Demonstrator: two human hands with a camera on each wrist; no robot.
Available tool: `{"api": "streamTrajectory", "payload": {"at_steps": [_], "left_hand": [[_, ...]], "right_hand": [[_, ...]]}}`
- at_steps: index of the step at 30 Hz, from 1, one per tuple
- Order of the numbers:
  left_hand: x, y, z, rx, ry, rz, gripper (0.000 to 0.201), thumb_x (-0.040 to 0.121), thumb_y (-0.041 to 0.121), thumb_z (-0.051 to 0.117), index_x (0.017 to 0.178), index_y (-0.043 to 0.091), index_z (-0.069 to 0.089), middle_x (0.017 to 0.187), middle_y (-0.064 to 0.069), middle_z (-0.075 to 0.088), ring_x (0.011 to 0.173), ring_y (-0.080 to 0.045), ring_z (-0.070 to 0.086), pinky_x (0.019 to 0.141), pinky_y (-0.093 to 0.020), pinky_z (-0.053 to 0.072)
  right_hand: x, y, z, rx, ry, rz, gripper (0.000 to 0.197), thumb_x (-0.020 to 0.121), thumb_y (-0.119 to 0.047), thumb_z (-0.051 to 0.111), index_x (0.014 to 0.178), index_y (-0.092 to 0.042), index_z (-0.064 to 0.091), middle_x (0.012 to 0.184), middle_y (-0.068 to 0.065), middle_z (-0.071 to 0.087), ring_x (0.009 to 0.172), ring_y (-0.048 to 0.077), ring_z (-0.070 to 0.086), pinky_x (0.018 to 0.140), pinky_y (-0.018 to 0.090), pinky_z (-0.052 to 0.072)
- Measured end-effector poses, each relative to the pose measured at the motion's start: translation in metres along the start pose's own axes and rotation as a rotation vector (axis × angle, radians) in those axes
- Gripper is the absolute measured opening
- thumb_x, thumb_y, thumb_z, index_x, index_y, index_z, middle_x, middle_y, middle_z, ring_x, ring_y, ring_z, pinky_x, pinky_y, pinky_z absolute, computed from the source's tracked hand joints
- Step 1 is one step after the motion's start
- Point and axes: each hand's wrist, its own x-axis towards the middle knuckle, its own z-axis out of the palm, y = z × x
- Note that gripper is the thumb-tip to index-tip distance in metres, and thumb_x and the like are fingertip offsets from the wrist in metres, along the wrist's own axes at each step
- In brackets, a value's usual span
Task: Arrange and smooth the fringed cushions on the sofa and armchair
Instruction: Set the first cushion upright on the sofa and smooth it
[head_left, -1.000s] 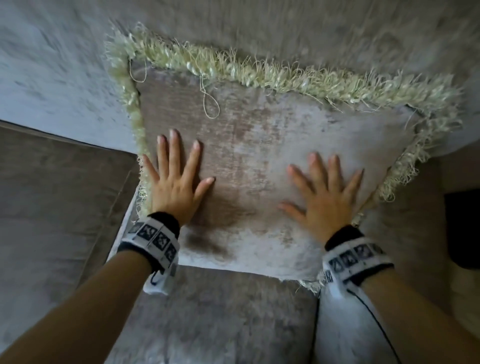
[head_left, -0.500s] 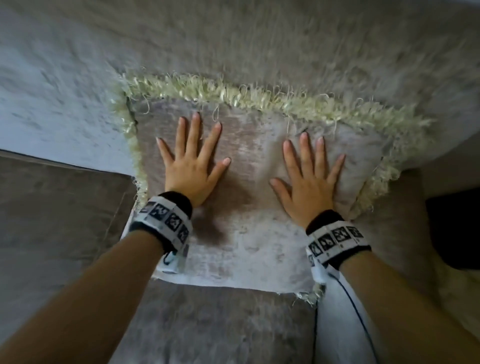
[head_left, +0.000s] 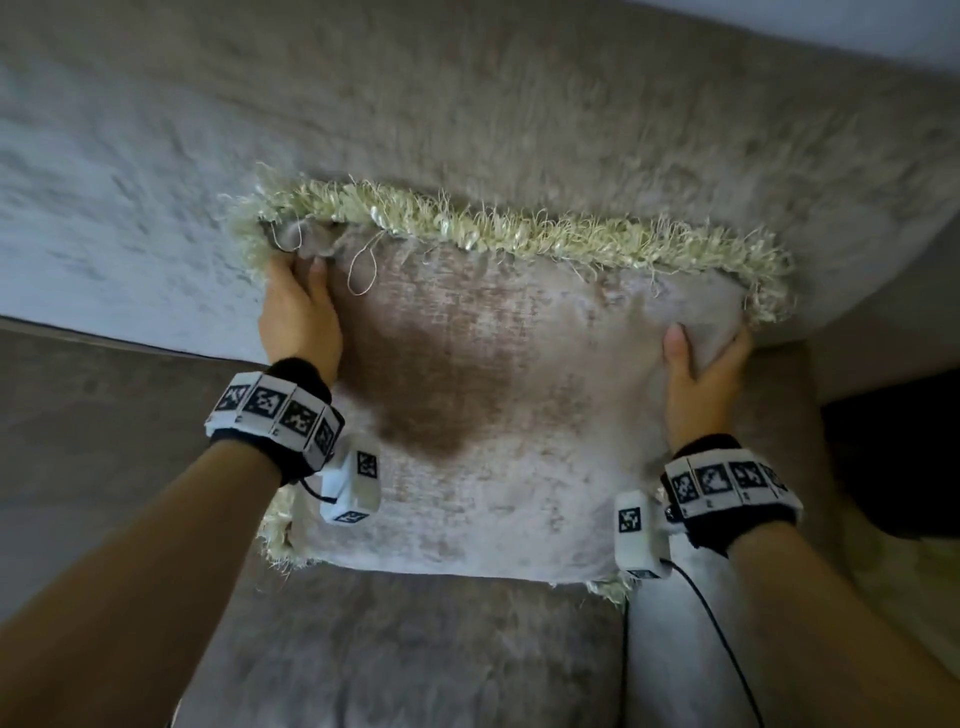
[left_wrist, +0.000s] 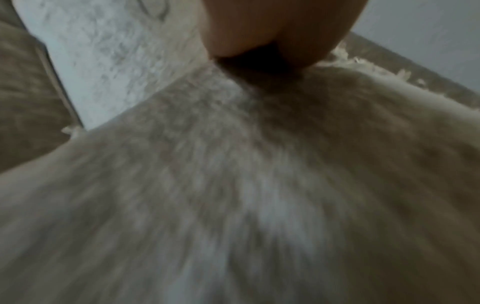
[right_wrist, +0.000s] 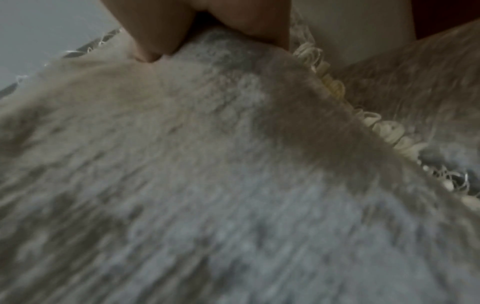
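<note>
A grey velvet cushion (head_left: 498, 395) with a pale green-gold fringe (head_left: 519, 228) leans against the sofa's backrest (head_left: 467, 114). My left hand (head_left: 298, 306) grips its upper left corner, thumb on the front, fingers hidden behind. My right hand (head_left: 701, 364) grips the upper right corner the same way, thumb pressed into the fabric. In the left wrist view the cushion (left_wrist: 233, 195) fills the picture, blurred, below my palm (left_wrist: 272, 26). The right wrist view shows the cushion (right_wrist: 207, 185), its fringe (right_wrist: 363, 115) and my thumb (right_wrist: 150, 45).
The sofa seat (head_left: 395, 649) lies below the cushion. A seam (head_left: 626, 665) divides it from a lighter seat section at the right. A dark gap (head_left: 893, 457) shows at the far right. A cable (head_left: 727, 649) trails from my right wrist.
Both hands lay flat on the cushion's face and slid upward; now they have moved out to the two upper corners and curled round them. The cushion stands more upright against the backrest.
</note>
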Motion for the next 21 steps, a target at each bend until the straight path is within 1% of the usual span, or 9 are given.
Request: {"api": "streamTrajectory", "payload": {"at_steps": [1,3,5,7,10,12,15,18,21], "left_hand": [[0.001,0.005,-0.004,0.008,0.026,0.032,0.036,0.100,0.028,0.036,0.123,0.001,0.042,0.120,-0.021,0.057,0.106,-0.038,0.053,0.073,-0.032,0.031],[0.005,0.012,-0.011,-0.034,0.069,0.127,0.033,0.100,0.025,0.036,0.120,-0.001,0.043,0.115,-0.021,0.059,0.100,-0.037,0.055,0.070,-0.028,0.029],[0.010,0.015,-0.010,-0.067,0.075,0.177,0.032,0.099,0.024,0.037,0.119,-0.001,0.042,0.115,-0.019,0.060,0.100,-0.035,0.056,0.072,-0.028,0.032],[0.014,0.012,-0.005,-0.049,0.050,0.155,0.030,0.099,0.024,0.039,0.118,0.000,0.043,0.116,-0.018,0.059,0.103,-0.033,0.055,0.074,-0.029,0.034],[0.011,0.007,-0.003,-0.016,0.038,0.130,0.032,0.098,0.025,0.040,0.119,0.000,0.043,0.120,-0.018,0.055,0.108,-0.032,0.051,0.081,-0.034,0.036],[0.005,0.004,-0.006,0.016,0.030,0.135,0.035,0.098,0.025,0.040,0.121,-0.001,0.044,0.123,-0.020,0.050,0.112,-0.032,0.048,0.087,-0.037,0.037],[-0.002,0.004,-0.017,0.078,0.016,0.142,0.040,0.097,0.027,0.043,0.125,-0.002,0.043,0.125,-0.022,0.046,0.115,-0.035,0.045,0.093,-0.043,0.038],[-0.013,0.016,-0.036,0.096,0.011,0.177,0.042,0.096,0.027,0.045,0.125,-0.002,0.043,0.125,-0.023,0.046,0.113,-0.036,0.045,0.093,-0.046,0.039],[-0.034,0.040,-0.067,0.045,0.004,0.234,0.038,0.095,0.025,0.046,0.126,0.003,0.043,0.126,-0.017,0.047,0.109,-0.030,0.049,0.090,-0.041,0.042]], "right_hand": [[0.002,0.000,-0.005,-0.015,0.012,0.002,0.074,0.089,-0.044,0.053,0.144,-0.007,0.021,0.144,0.014,0.039,0.131,0.025,0.042,0.109,0.040,0.037],[0.007,-0.001,-0.010,-0.059,0.055,0.019,0.064,0.093,-0.043,0.047,0.143,-0.009,0.025,0.140,0.016,0.045,0.126,0.030,0.047,0.104,0.039,0.041],[0.010,-0.005,-0.009,-0.063,0.069,0.023,0.063,0.094,-0.044,0.043,0.143,-0.009,0.024,0.139,0.017,0.046,0.125,0.032,0.048,0.103,0.041,0.042],[0.012,-0.006,-0.004,-0.086,0.030,0.019,0.064,0.095,-0.042,0.042,0.144,-0.006,0.021,0.143,0.018,0.041,0.128,0.031,0.045,0.105,0.038,0.039],[0.010,-0.003,-0.004,-0.121,-0.006,0.015,0.065,0.096,-0.040,0.041,0.145,-0.004,0.018,0.146,0.018,0.035,0.132,0.031,0.040,0.108,0.037,0.035],[0.009,-0.005,-0.010,-0.132,-0.032,-0.014,0.065,0.095,-0.039,0.043,0.144,-0.004,0.021,0.145,0.019,0.035,0.132,0.031,0.039,0.109,0.038,0.034],[0.006,-0.018,-0.023,-0.247,-0.029,-0.032,0.065,0.094,-0.037,0.046,0.145,-0.005,0.022,0.146,0.020,0.032,0.133,0.034,0.034,0.108,0.041,0.030],[-0.006,-0.041,-0.036,-0.353,0.017,-0.079,0.063,0.095,-0.038,0.044,0.145,-0.007,0.024,0.148,0.019,0.027,0.134,0.036,0.030,0.107,0.045,0.028],[-0.024,-0.076,-0.047,-0.324,-0.058,-0.167,0.060,0.095,-0.039,0.042,0.144,-0.010,0.025,0.149,0.016,0.029,0.136,0.033,0.030,0.110,0.047,0.029]]}}
